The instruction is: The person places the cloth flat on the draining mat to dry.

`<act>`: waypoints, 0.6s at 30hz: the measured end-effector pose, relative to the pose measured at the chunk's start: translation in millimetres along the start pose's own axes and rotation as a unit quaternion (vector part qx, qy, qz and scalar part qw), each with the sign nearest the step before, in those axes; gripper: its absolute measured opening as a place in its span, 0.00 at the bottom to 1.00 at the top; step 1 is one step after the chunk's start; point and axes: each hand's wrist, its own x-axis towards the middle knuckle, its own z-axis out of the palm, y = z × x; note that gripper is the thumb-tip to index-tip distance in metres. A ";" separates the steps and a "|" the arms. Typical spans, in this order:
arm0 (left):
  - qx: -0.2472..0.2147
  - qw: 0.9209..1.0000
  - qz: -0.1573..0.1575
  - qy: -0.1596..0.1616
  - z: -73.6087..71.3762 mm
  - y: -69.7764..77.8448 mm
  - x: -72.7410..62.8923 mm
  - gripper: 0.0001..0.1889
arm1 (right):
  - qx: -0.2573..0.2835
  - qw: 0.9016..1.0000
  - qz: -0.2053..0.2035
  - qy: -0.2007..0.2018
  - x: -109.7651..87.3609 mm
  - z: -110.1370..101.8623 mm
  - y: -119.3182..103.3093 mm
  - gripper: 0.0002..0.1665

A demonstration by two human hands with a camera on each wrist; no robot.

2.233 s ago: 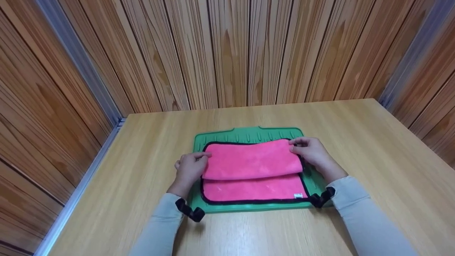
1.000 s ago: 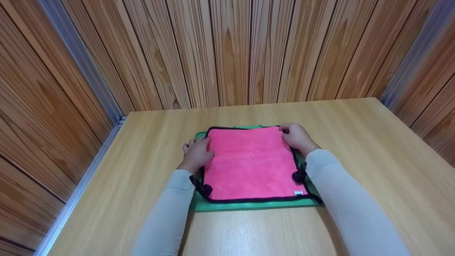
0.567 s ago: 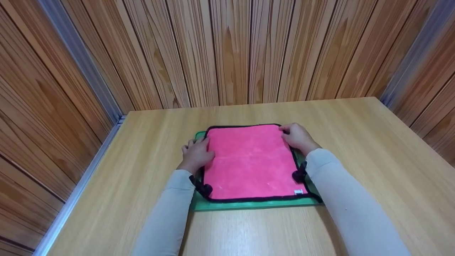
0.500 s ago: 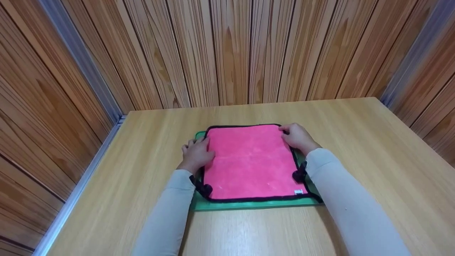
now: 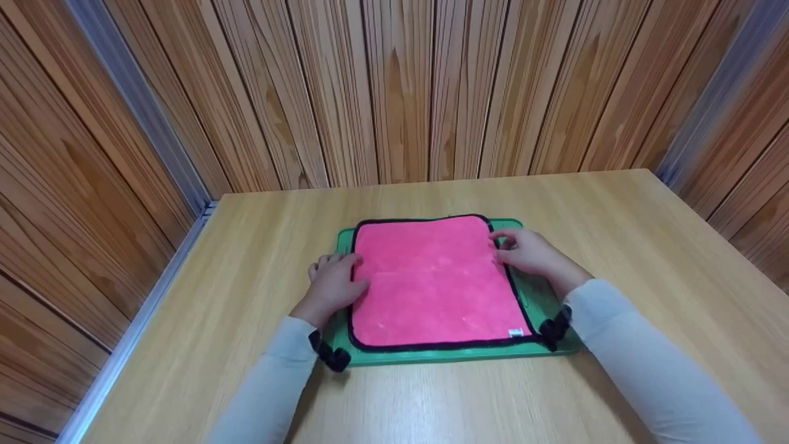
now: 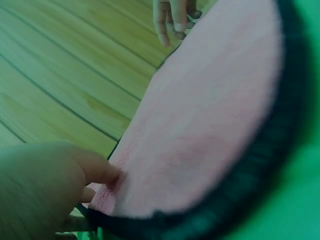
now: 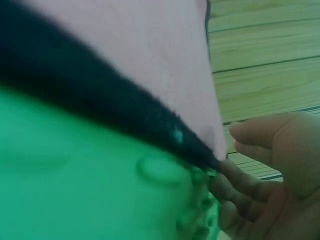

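Note:
A pink towel [image 5: 434, 283] with black edging lies spread flat over a green ribbed mat [image 5: 548, 302], a small white tag at its near right corner. My left hand [image 5: 333, 283] rests at the towel's left edge; in the left wrist view its thumb [image 6: 102, 167] touches the pink pile while the other fingers are partly hidden beyond the black border. At the upper right edge is my right hand [image 5: 530, 250], thumb and fingers apart. The right wrist view shows its fingertips [image 7: 232, 172] right at the black border, with the thumb off the fabric.
The mat sits on a light wooden table [image 5: 259, 246], and its rim shows around the towel. Wood-panelled walls [image 5: 400, 92] stand behind and at both sides. Black wrist mounts [image 5: 333, 354] hang near the towel's lower corners.
The towel's folded-over far half has been opened out toward the back and laid flat. Since then both hands have drawn back toward me, and the right hand has let go of the far corner.

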 end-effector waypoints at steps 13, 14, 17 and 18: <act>0.042 0.997 0.038 0.049 7.1 0.4 -47.1 0.22 | 0.000 0.995 -0.071 -0.063 -84.6 12.2 19.5 0.22; 0.044 0.997 0.037 0.048 7.4 0.7 -50.2 0.21 | 0.002 0.995 -0.077 -0.068 -88.7 13.4 20.9 0.23; 0.040 0.998 0.029 0.039 8.3 1.9 -59.2 0.23 | 0.005 0.992 -0.092 -0.087 -98.7 15.9 24.9 0.25; 0.039 0.998 0.028 0.037 8.6 1.9 -61.8 0.24 | 0.006 0.991 -0.096 -0.092 -101.3 16.5 26.3 0.25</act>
